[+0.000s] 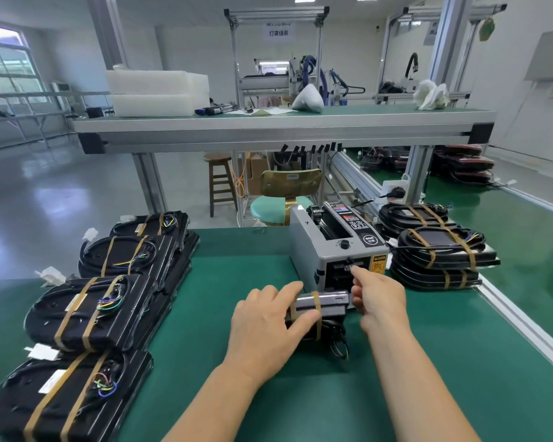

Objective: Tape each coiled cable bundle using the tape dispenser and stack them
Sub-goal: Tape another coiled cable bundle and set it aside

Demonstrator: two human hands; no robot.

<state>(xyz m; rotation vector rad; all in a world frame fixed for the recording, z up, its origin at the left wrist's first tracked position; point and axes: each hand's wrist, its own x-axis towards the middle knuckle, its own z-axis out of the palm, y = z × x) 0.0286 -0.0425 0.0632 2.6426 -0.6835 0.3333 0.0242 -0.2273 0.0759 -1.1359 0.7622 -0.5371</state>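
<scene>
While the left hand (265, 327) grips the cable bundle (328, 304), fingers over its top edge and thumb pressed on the near side, the bundle stands on edge on the green bench mat (237, 275), just in front of the tape dispenser (336, 244). One tan tape band (315, 296) is wrapped round the bundle beside the left fingers; loose coloured wire ends (340, 347) hang from its lower side.

Right hand (379, 301): index finger stretched to the dispenser's front outlet slot (348, 267), other fingers curled near the bundle's right end. Cannot tell whether it pinches a tape strip or only touches the slot.

The dispenser is a grey box with a black knob (344, 244) on top and a yellow warning label (379, 266) on the front.

Left of the mat, taped bundles (90, 311) lie in a row of low stacks, each with two tan bands. Right of the dispenser sits another stack of taped bundles (438, 250).

Behind the bench: a mint-seat chair (270, 207), a wooden stool (219, 183), an upper shelf (284, 126) with white foam blocks (154, 94).
</scene>
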